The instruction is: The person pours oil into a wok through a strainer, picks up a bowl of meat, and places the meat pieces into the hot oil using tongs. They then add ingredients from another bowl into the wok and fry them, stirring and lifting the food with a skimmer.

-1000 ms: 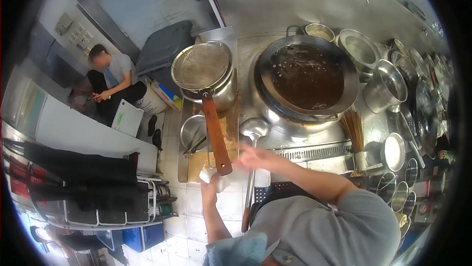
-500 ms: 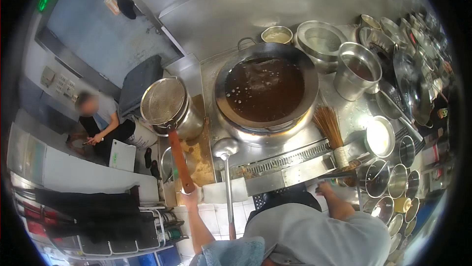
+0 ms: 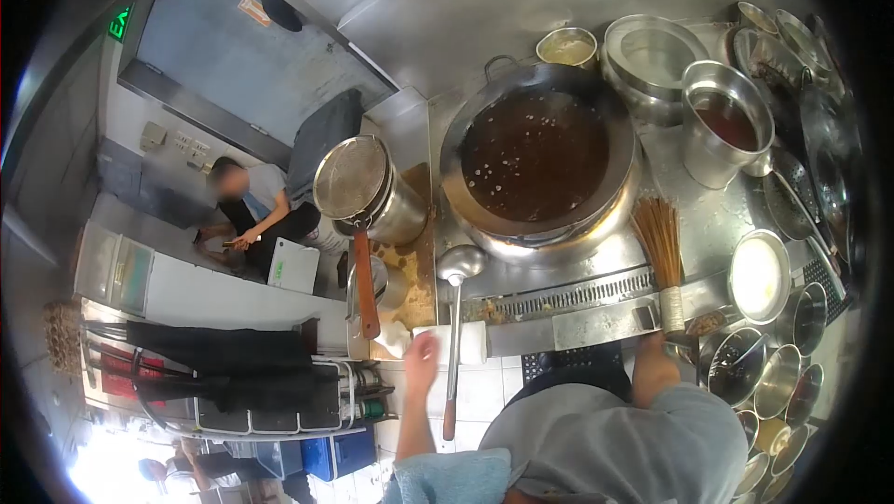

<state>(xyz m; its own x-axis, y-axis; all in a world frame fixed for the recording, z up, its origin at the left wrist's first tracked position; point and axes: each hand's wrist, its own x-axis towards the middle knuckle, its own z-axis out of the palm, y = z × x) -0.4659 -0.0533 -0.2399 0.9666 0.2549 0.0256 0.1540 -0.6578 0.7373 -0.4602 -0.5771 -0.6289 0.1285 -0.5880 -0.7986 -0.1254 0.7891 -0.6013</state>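
My left hand (image 3: 422, 355) is just left of the ladle's handle, its fingers loosely bent with nothing visible in them. The steel ladle (image 3: 461, 262) rests bowl-up at the stove edge, its handle hanging toward me. Left of that hand lies a crumpled white cloth (image 3: 395, 338), near the wooden handle of a mesh strainer (image 3: 351, 178) that sits on a steel pot. My right hand (image 3: 655, 346) is low at the stove's front edge, close to the bound handle of a bamboo brush (image 3: 659, 243); its fingers are not clear. A wok (image 3: 452, 169) holds dark brown liquid with pale foam spots.
A steel pitcher (image 3: 717, 164) of reddish-brown liquid and a wide pot (image 3: 643, 99) stand right of the wok. A bowl of white contents (image 3: 758, 276) and several steel containers (image 3: 778, 383) line the right. A seated person (image 3: 256, 206) is at the left.
My left hand has moved right, away from the strainer handle's end, leaving the white cloth beside it. My right hand has moved right, toward the brush handle. The camera view has turned left.
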